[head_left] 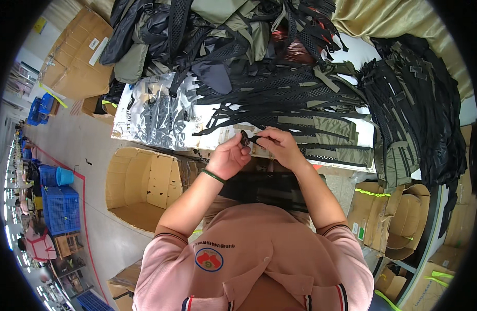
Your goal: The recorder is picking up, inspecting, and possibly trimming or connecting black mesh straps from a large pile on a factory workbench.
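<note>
At the table's near edge my left hand [229, 157] pinches a small black plastic buckle [244, 138] between thumb and fingers. Close beside it, my right hand [281, 147] is closed on a black webbing strap [254, 139] whose end meets the buckle; whether it is threaded through cannot be made out. Beyond my hands, black mesh and olive strap pieces [326, 127] lie in overlapping rows, with loose webbing tails pointing left. A dark piece with mesh [259, 187] lies across my lap, below the hands.
Clear plastic bags [158, 111] lie on the white table [122, 127] at left. Black and olive bags [218, 36] are heaped at the back. More straps [404, 109] hang over the right end. Open cardboard boxes stand left [140, 184] and right [404, 223] of me.
</note>
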A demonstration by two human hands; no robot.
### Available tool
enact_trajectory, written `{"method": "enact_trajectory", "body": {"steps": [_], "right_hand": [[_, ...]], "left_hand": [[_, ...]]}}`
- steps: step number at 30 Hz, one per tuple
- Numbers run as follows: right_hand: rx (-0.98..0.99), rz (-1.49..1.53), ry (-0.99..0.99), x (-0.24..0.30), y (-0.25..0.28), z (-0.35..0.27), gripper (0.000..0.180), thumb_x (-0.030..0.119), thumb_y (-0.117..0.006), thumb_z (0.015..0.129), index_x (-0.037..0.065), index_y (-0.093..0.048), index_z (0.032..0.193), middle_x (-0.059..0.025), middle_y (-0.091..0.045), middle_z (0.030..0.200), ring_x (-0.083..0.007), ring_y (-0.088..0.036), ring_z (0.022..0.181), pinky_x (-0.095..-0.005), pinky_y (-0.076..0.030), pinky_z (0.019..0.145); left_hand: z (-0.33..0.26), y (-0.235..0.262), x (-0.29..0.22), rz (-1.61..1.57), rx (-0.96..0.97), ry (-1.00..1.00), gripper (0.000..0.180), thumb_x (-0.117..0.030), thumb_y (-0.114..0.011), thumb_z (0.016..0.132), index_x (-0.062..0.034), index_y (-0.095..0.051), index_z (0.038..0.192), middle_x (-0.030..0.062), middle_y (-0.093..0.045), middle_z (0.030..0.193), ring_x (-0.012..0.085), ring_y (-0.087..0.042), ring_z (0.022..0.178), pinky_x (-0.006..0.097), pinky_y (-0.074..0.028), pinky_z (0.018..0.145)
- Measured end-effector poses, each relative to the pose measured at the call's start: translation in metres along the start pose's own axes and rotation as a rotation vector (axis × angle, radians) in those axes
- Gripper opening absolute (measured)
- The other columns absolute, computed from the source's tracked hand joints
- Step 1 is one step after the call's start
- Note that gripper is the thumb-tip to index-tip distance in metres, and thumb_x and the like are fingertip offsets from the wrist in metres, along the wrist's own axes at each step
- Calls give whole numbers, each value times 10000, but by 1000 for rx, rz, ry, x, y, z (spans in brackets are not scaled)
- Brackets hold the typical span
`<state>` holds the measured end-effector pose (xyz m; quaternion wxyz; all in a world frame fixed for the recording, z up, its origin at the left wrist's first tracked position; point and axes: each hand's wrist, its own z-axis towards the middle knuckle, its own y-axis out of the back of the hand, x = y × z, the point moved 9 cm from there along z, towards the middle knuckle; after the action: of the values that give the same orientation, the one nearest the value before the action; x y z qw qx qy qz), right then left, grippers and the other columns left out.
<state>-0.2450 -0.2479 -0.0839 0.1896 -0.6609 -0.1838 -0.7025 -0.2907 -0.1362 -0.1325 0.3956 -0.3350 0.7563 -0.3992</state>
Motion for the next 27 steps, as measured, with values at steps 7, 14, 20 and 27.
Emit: {"method": "enact_trajectory", "body": {"steps": [7, 14, 20, 27], "right_hand": [[181, 433, -148, -10, -20, -9, 147, 13, -543, 913, -67, -599, 1024, -101, -653, 932, -165, -656, 858, -261, -512, 788], [140, 389, -147, -15, -17, -10, 145, 24, -560, 912, -59, -613, 1019, -78, -664, 921, -139, -648, 860, -244, -505, 775], [129, -182, 71, 15, -11, -8, 126, 70, -655, 818, -14, -640, 910, -78, -637, 793, -160, -615, 751, -308, -460, 663], [-1, -657, 419, 56, -17, -24, 85, 49, -642, 783, 2, -613, 848, -123, -629, 783, -321, -587, 752, -364, -449, 756]], "left_hand": [[0, -13, 16, -81, 33, 69, 148, -264, -541, 933, -117, -559, 918, -1, -546, 808, 136, -451, 668, 262, -348, 611], [2, -15, 19, -65, 9, 97, 130, -241, -544, 927, -114, -559, 908, -3, -547, 808, 124, -451, 661, 258, -351, 606], [5, 2, 22, -39, -66, 71, 105, -209, -553, 923, -106, -571, 925, -1, -560, 827, 123, -469, 680, 265, -372, 621], [3, 4, 21, 4, -113, 2, 113, -204, -545, 932, -97, -579, 931, 11, -573, 829, 133, -486, 692, 289, -399, 650]]}}
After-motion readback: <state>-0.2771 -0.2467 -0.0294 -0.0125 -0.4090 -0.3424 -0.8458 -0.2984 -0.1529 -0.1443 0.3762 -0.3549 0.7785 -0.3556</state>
